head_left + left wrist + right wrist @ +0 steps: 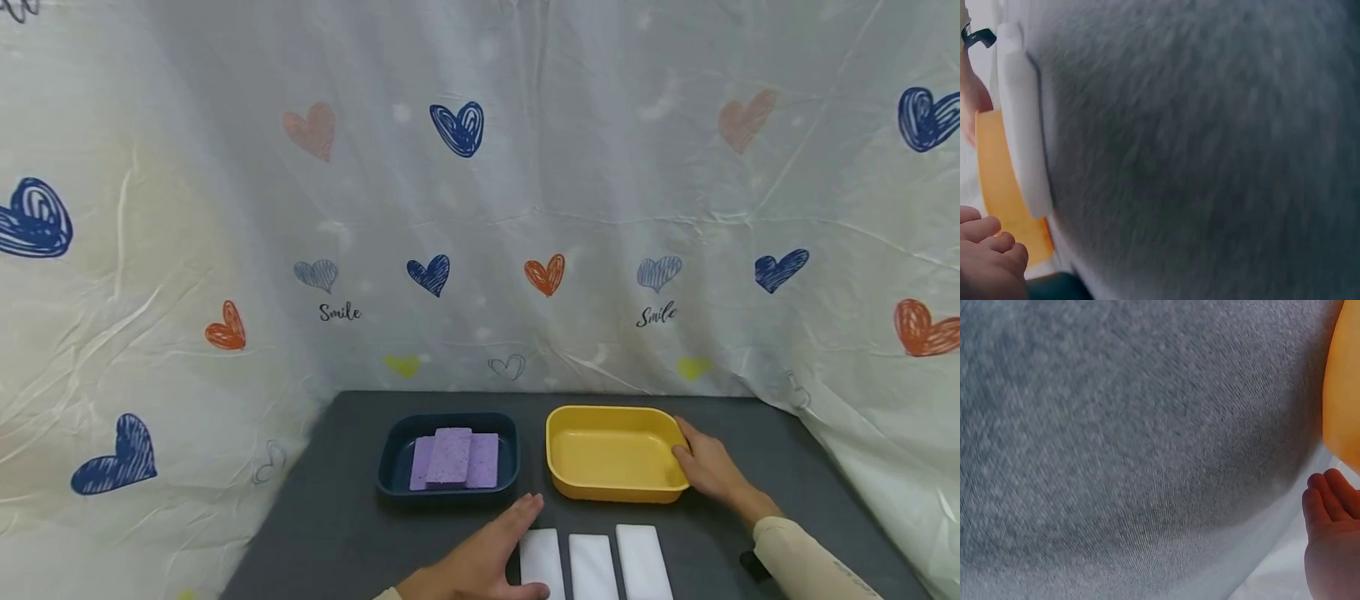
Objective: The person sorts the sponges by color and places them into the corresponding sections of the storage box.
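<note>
**Yellow tray (618,454) in right hand (711,467)**

Right hand pinches its right rim; grey table (337,508) underneath. Left of tray: navy tray (510,454), three purple sponges (450,458) inside. Nearer than tray: three white blocks (592,567), left hand (491,550) beside them, thumb spread from fingers. Behind tray: heart-print curtain (487,200).

Curtained booth (847,192), heart-print sheeting (480,208) (creased), grey tabletop (315,533)
</note>
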Tool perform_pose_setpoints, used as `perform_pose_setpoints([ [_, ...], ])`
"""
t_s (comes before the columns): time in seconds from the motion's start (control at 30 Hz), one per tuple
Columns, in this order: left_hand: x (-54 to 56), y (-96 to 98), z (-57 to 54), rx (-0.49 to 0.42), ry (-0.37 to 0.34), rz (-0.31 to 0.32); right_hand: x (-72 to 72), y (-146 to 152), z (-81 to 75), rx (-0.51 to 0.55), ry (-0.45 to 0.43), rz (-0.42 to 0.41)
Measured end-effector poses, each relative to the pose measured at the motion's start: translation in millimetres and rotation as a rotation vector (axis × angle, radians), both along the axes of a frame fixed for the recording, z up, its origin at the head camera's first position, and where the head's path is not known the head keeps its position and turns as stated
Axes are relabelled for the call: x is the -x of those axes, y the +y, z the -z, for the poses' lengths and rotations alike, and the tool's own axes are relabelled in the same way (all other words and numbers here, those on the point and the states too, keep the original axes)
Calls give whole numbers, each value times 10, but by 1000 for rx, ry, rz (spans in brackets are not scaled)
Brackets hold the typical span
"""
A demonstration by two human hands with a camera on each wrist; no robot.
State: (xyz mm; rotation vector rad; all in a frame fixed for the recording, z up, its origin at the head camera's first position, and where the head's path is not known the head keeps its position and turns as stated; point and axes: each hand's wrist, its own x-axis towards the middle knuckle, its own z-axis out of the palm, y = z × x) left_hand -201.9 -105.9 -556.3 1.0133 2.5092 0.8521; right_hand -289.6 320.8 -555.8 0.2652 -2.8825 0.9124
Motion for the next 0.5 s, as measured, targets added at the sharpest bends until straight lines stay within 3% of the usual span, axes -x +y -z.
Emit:
perform_pose_setpoints([
  [0.13,-9,34,69,53,17,60,-2,-27,24,15,-6,14],
  [0.23,-23,43,81,80,-10,84,-4,-41,32,23,1,20],
  [0.5,-68,122,114,154,14,59,1,-34,12,41,-16,44],
])
